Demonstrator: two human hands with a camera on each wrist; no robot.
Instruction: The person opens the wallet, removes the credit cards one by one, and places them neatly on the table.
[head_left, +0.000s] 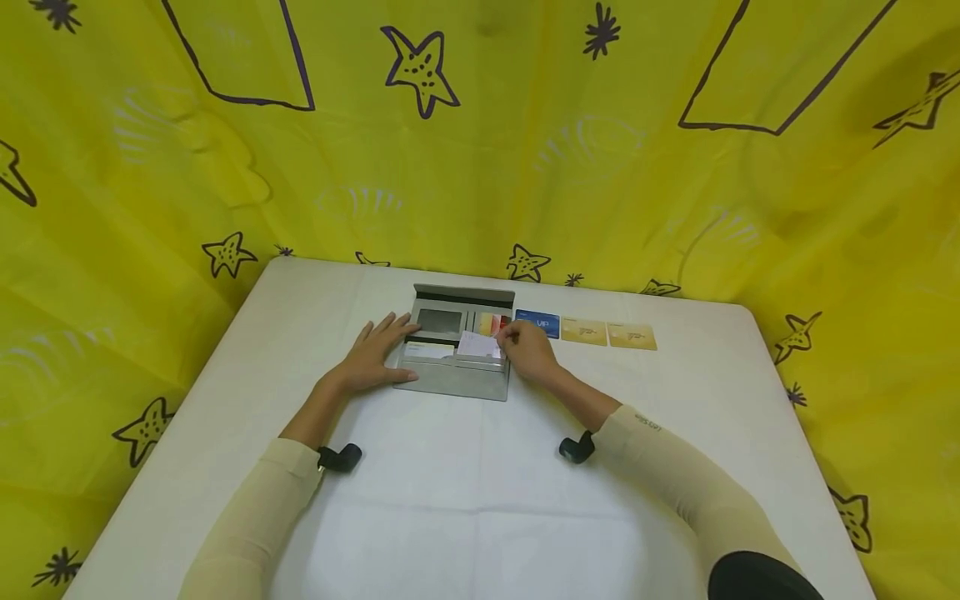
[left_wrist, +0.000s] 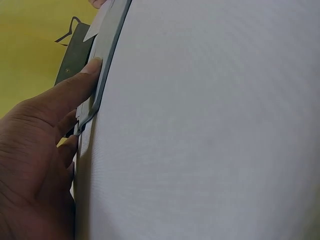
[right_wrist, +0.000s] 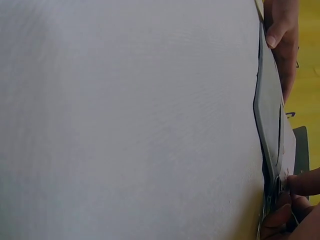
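Observation:
A grey wallet (head_left: 457, 384) lies unfolded at the far middle of the table, its flap raised at the back. My left hand (head_left: 373, 357) rests on its left edge, fingers spread, with the thumb (left_wrist: 91, 67) pressing the front panel in the left wrist view. With thumb and fingertips, my right hand (head_left: 531, 353) pinches the right edge of a white card (head_left: 477, 344), which sits partly in the front right pocket. Another white card (head_left: 429, 350) shows in the front left pocket. Behind it is a clear window (head_left: 439, 321), and a red and yellow card (head_left: 491, 324) fills the back right slot.
A blue VIP card (head_left: 538, 322) and two gold cards (head_left: 583, 332) lie in a row right of the wallet. The table has a white cover (head_left: 480, 475). A yellow curtain (head_left: 480, 183) with drawn starfish hangs close behind the table's far edge.

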